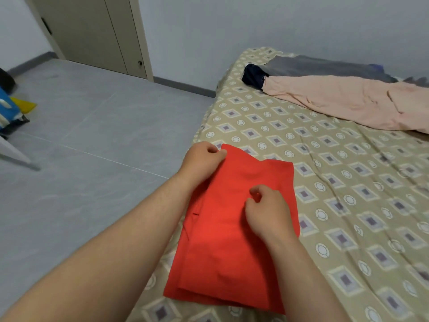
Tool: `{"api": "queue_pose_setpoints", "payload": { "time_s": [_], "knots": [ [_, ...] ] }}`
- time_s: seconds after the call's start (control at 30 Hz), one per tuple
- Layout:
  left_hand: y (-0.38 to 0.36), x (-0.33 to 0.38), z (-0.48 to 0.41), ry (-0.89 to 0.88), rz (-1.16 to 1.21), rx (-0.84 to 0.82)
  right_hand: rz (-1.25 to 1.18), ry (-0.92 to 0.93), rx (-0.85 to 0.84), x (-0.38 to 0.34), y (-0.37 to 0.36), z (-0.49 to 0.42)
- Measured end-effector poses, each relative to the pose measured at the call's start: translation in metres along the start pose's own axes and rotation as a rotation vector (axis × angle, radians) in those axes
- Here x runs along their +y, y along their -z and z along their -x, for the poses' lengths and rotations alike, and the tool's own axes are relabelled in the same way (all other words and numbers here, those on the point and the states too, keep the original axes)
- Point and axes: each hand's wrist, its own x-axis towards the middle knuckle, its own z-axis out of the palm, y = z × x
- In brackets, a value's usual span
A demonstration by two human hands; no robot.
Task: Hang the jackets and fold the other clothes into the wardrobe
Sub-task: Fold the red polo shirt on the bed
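Patterned bed (pixel 348 182): red garment (pixel 227 252) (folded), pink garment (pixel 336 98)

Single cam, head-worn, wide-angle. It sits above the near-left corner of the bed (pixel 348 187), facing fwd and steeply down, looking diagonally across the bed to the far wall. Very close in: both forearms enter from the bottom edge, left hand (pixel 204 159) and right hand (pixel 267 212) approx mid-frame over the red garment (pixel 220 252) at the bed's near edge. Floor (pixel 92 135) fills the pic left of the bed. Door (pixel 92 31) is beyond the bed's left side, top-left, leaning w/ the lens tilt.
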Motion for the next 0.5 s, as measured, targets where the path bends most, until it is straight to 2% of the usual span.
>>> {"api": "queue_pose_setpoints", "payload": {
  "time_s": [0.2,0.37,0.5],
  "knots": [
    [-0.016,0.014,-0.051,0.327,0.247,0.018,-0.007,-0.025,0.009,0.004,-0.004,-0.009],
    [-0.020,0.006,-0.069,0.345,0.194,0.096,-0.032,-0.050,0.003,0.003,-0.005,-0.011],
    [-0.027,-0.001,-0.063,0.235,0.113,0.101,-0.103,-0.079,-0.001,0.005,-0.002,-0.015]
  ]
}}
